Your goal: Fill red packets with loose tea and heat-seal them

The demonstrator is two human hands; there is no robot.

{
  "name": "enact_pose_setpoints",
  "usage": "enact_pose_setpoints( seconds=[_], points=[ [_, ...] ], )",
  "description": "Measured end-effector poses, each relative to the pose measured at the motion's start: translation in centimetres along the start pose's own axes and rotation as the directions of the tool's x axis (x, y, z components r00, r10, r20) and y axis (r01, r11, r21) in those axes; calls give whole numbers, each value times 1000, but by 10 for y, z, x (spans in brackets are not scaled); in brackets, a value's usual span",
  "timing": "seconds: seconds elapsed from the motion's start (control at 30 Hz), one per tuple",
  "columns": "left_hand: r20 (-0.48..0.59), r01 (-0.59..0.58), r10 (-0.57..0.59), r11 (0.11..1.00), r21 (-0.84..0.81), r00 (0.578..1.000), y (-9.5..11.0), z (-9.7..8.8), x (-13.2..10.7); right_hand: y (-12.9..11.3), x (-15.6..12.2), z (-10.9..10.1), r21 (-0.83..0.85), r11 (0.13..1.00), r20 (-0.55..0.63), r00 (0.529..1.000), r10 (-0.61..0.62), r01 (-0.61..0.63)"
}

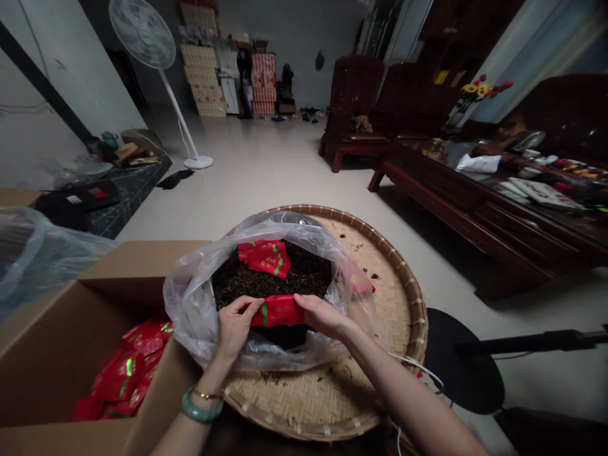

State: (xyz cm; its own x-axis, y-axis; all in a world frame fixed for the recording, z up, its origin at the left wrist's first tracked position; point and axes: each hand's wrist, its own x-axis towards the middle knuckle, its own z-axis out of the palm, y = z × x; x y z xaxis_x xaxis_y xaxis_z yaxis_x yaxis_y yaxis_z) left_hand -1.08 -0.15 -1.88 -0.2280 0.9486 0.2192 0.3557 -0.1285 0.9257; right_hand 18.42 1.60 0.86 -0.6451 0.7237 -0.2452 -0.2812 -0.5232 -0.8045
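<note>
Both of my hands grip one small red packet (280,311) with green marks, my left hand (234,329) on its left end and my right hand (319,315) on its right end. The packet is held just above dark loose tea (304,275) inside a clear plastic bag (190,304). More red packets (266,256) lie on the tea at the far side. The bag rests on a round woven bamboo tray (394,297). My left wrist wears a green bangle.
An open cardboard box (61,335) at my left holds several red packets (126,373). Another clear bag (33,253) is at far left. A dark wooden table (479,209) with clutter stands on the right, a standing fan (147,38) and stacked boxes (209,69) beyond.
</note>
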Motion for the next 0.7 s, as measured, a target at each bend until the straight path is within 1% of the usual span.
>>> enact_pose_setpoints(
  seconds=[0.07,0.1,0.13,0.17,0.2,0.23,0.27,0.3,0.37,0.43,0.53,0.6,0.63,0.67,0.7],
  points=[
    [-48,-149,158,978,143,986,2,-1,-1,0,2,0,14,1000,2,1000,7,-7],
    [-42,-247,262,944,218,964,4,0,-2,1,3,1,20,1000,6,1000,8,-8],
    [4,-350,364,891,288,931,6,0,-2,2,4,2,25,1000,10,1000,5,-5],
    [90,-448,446,825,345,890,9,2,-3,3,5,3,28,1000,8,1000,-4,4],
    [199,-532,495,755,383,846,10,3,-4,4,5,5,32,999,1,1000,-17,17],
    [305,-594,510,695,404,804,12,4,-5,5,6,7,36,999,-9,999,-33,34],
    [387,-634,503,653,414,772,13,6,-6,6,6,8,41,998,-22,998,-53,54],
    [438,-654,491,630,418,753,13,7,-6,7,6,10,44,997,-31,997,-69,71],
    [464,-660,481,632,406,744,12,8,-6,9,4,12,40,997,-29,997,-68,69],
    [446,-653,490,660,371,749,10,7,-5,7,1,13,16,999,-20,999,-33,33],
    [388,-621,494,699,354,778,9,6,-3,-1,-5,8,-42,999,-63,998,4,-7],
    [337,-587,485,720,370,807,9,5,-2,-11,-7,-1,-124,991,-121,991,-55,40],
    [312,-571,481,729,377,820,9,5,-2,-16,-8,-7,-203,976,-152,982,-114,82],
    [290,-556,476,739,381,831,9,4,-1,-21,-7,-15,-320,938,-194,960,-203,134],
    [272,-541,468,750,381,841,8,4,-1,-25,-7,-23,-482,862,-245,921,-302,155]
  ],
)
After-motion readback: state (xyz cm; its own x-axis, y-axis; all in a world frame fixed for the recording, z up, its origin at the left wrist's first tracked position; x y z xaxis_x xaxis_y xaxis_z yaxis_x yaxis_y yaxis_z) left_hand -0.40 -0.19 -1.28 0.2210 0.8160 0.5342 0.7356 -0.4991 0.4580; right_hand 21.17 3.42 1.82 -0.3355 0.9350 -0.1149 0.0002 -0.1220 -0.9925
